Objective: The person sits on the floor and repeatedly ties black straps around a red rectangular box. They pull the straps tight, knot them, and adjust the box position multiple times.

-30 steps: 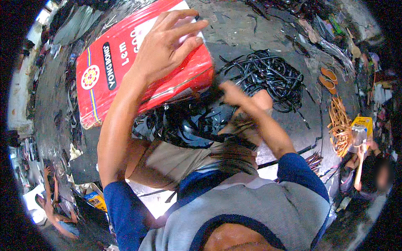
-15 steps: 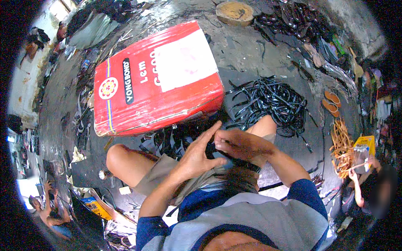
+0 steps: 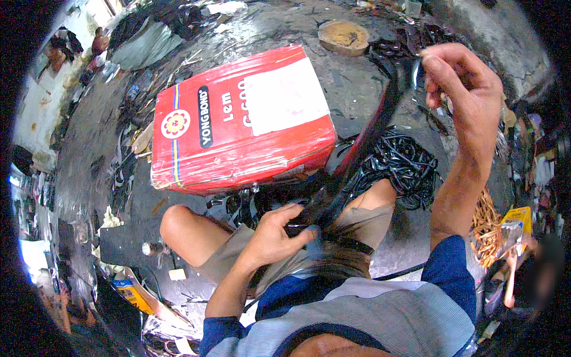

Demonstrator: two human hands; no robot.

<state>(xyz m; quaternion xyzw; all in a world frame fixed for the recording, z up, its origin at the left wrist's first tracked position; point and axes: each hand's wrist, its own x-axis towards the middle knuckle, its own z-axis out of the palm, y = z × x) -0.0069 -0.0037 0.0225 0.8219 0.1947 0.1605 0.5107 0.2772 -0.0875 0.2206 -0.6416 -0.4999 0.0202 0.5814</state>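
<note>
A dark, glossy black strip (image 3: 369,134), smeared by motion, stretches between my hands over my lap. At its lower end my left hand (image 3: 273,239) closes on it, thumb and fingers either side. My right hand (image 3: 467,89) is raised far out to the right, its fingertips pinched at the strip's upper end. A heap of shiny black strips (image 3: 407,169) lies on the floor beside my right knee. In front of my legs, a large red carton (image 3: 193,163) with a white patch stands next to the strip.
A round wooden block (image 3: 344,38) sits at the far side, with dark scraps around it. To the right are a bundle of brown strips (image 3: 486,226), a yellow pack (image 3: 518,219) and another person's arm (image 3: 510,276). Scraps and a cardboard piece with yellow print (image 3: 134,294) lie at left.
My right hand has swung from beside my left hand up and out to the right, drawing the black strip out long. My left hand has stayed low over my lap.
</note>
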